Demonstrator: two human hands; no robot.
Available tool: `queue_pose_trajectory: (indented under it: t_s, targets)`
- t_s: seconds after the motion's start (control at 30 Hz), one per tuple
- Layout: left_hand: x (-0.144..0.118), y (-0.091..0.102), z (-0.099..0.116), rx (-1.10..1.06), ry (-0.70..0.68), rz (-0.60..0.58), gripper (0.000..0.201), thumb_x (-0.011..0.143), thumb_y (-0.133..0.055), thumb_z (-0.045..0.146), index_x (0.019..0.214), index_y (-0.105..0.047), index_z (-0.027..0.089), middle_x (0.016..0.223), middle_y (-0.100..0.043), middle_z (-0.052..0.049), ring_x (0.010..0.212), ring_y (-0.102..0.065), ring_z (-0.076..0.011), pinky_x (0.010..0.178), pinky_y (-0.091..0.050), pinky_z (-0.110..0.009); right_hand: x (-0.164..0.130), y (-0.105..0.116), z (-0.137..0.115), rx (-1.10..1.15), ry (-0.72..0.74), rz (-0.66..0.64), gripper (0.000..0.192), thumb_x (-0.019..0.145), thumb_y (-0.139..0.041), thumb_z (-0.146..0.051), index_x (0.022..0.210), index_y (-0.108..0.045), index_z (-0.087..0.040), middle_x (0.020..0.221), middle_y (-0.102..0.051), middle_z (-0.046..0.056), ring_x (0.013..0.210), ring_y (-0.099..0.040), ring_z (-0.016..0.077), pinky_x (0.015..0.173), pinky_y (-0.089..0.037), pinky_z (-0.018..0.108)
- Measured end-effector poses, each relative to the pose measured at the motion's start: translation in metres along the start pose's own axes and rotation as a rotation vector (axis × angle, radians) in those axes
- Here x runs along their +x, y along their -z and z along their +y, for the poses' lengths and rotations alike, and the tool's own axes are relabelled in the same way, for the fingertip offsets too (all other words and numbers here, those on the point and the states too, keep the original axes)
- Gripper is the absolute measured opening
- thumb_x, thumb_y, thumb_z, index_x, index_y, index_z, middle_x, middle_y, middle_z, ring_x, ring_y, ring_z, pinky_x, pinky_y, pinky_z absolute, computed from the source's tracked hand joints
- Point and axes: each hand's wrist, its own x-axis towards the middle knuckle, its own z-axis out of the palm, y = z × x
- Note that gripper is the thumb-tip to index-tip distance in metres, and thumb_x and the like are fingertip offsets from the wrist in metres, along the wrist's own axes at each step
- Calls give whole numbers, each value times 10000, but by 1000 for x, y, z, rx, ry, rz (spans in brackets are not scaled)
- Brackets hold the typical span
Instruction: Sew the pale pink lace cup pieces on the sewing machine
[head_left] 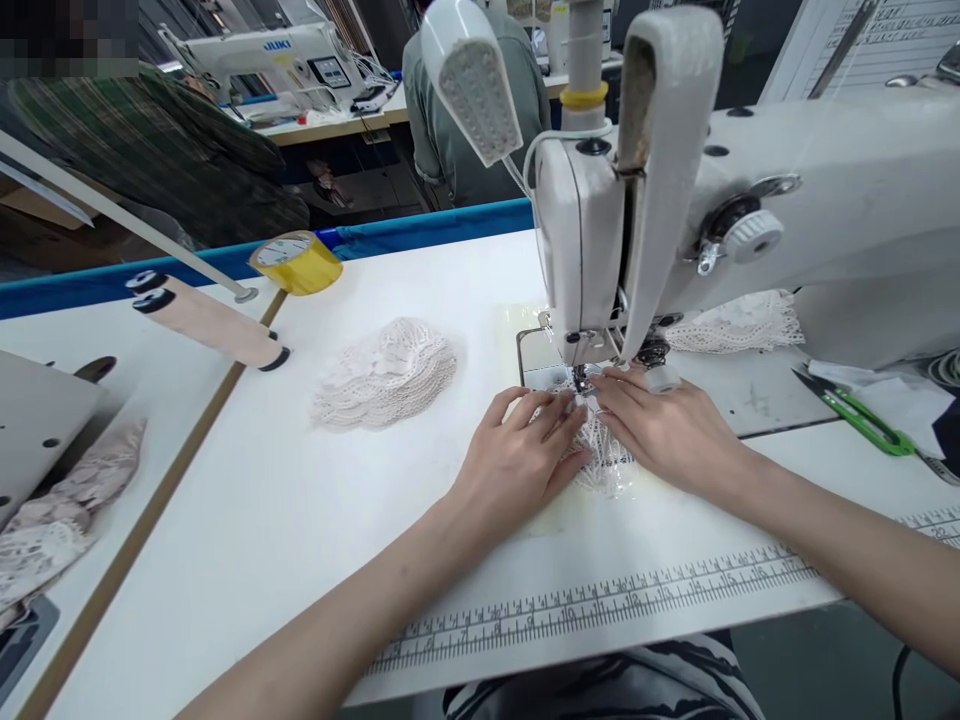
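A small piece of white lace [602,455] lies under the presser foot [579,378] of a white sewing machine [592,240]. My left hand [525,445] rests on the lace's left side, fingers spread and slightly bent, their tips close to the foot. From the right, my right hand [671,425] lies on the lace with its fingers stretched toward the needle area. Both hands press the lace from above rather than wrap round it. The fingers partly cover the lace and the needle plate.
Stacked lace pieces [390,375] lie left of the machine, more lace [739,322] behind it. Green-handled scissors [862,415] lie at right. Yellow tape [296,262] and thread cones [214,320] stand at back left. A printed ruler [600,605] runs along the front edge. Two people sit beyond.
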Motion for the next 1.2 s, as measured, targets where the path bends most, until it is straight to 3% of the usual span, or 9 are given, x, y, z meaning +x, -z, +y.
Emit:
queue_pose_trajectory:
  t_s: [0.37,0.8,0.97,1.1,1.2]
  targets:
    - [0,-2,6,74,17,26,357,935,-479,398,1159,-620,158,1156,-664,-103,1111,-588,-227,1005,-363,-439,-1,-2,1,-18,5,-4,337,959,-432,-255,1201,-568,-63,1001,-705,136,912,-646,225,797,-500,354]
    - [0,-5,7,84,36,74,341,933,-479,399,1142,-609,163,1132,-672,-107,1105,-588,-210,1009,-354,-439,1,-5,2,-59,21,21,324,944,-452,-240,1186,-569,-59,927,-712,131,888,-649,225,815,-498,367]
    - [-2,-5,7,81,36,85,376,922,-489,416,1178,-587,158,1166,-655,-113,1121,-577,-227,1016,-362,-454,-2,-4,2,-24,57,78,263,940,-455,-205,1129,-602,-97,994,-702,116,912,-640,213,804,-486,356]
    - [-6,0,5,-5,-92,118,409,909,-497,460,1133,-590,132,1108,-671,-91,1053,-598,-221,1012,-388,-429,-4,3,2,95,187,158,224,885,-452,-53,945,-646,-147,1009,-694,51,893,-631,170,707,-465,296]
    - [-8,2,3,-66,-205,72,365,919,-477,461,954,-614,124,947,-680,-80,879,-623,-192,861,-485,-348,-5,8,4,206,249,126,188,893,-463,-92,884,-642,-150,928,-691,44,822,-624,160,634,-439,287]
